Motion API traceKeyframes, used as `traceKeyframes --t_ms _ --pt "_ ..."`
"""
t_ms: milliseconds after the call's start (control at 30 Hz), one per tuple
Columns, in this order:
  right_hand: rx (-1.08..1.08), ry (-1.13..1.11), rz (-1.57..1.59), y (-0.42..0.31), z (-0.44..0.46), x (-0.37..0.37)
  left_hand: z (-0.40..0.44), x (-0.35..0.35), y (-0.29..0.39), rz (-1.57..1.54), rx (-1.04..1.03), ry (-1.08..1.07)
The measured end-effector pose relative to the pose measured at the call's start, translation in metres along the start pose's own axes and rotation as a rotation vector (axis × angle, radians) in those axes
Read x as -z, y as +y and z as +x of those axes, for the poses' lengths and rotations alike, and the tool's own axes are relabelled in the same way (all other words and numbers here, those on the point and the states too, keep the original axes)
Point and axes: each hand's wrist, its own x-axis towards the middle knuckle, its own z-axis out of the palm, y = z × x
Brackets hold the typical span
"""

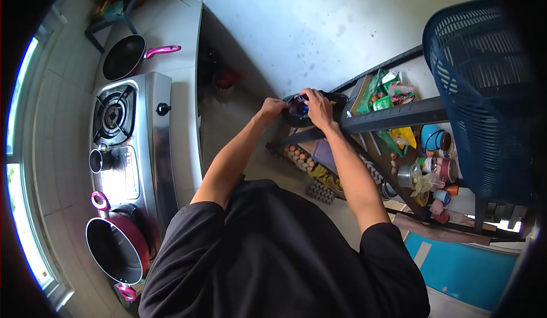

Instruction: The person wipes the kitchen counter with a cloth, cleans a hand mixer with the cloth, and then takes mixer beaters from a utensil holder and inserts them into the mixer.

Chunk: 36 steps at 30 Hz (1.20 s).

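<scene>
You're holding a dark bag (pixel 296 117) between both hands, at the near corner of the shelf rack (pixel 393 115), close to the wall (pixel 256 33). Your left hand (pixel 273 108) is pinching narrow at the bag's left edge; your right hand (pixel 319 110) is curling its fingers over the upper right edge, also narrow. Fingertip contact is partly hidden. The bag is lying directly between the two sets of fingers, touching both, so neither hand is clearly nearer. Its mouth seems to be facing up toward you; it's rumpling, so you can't tell a firm long axis. Eggs (pixel 297 155) are sitting lower on the rack, the stove (pixel 162 147) is standing well apart on your left.
</scene>
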Motion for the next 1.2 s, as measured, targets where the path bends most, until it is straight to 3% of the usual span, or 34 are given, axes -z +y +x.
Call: traceKeyframes --t_ms 133,233,433,533,667,800,933,1033,1167,1200 --pt "0.074 -0.063 -0.016 -0.007 -0.002 -0.003 -0.023 0.004 0.023 -0.185 0.023 0.003" --pt "0.016 -0.091 0.027 -0.013 -0.002 -0.010 -0.037 0.017 0.038 -0.087 0.095 -0.160" --pt "-0.003 -0.102 0.120 -0.032 0.002 -0.022 -0.069 0.022 0.054 -0.204 0.045 -0.068" --pt "0.050 0.032 0.303 -0.044 -0.003 -0.015 -0.079 0.026 0.061 -0.227 0.035 0.020" --pt "0.057 0.189 0.200 -0.026 -0.011 -0.026 -0.082 0.026 0.065 -0.172 0.015 -0.051" --pt "-0.171 0.051 0.027 0.000 -0.012 -0.037 -0.079 0.028 0.056 -0.109 0.021 -0.124" --pt "-0.083 0.005 -0.158 0.016 -0.009 -0.035 -0.088 0.022 0.058 -0.149 0.040 -0.135" --pt "-0.145 -0.101 -0.090 0.016 -0.013 -0.040 -0.086 0.021 0.055 -0.197 0.061 -0.102" --pt "0.047 -0.131 -0.110 0.035 -0.032 -0.050 -0.086 0.018 0.051 -0.204 0.104 -0.086" --pt "-0.019 -0.219 -0.061 0.031 -0.033 -0.042 -0.082 0.019 0.049 -0.206 0.104 -0.092"
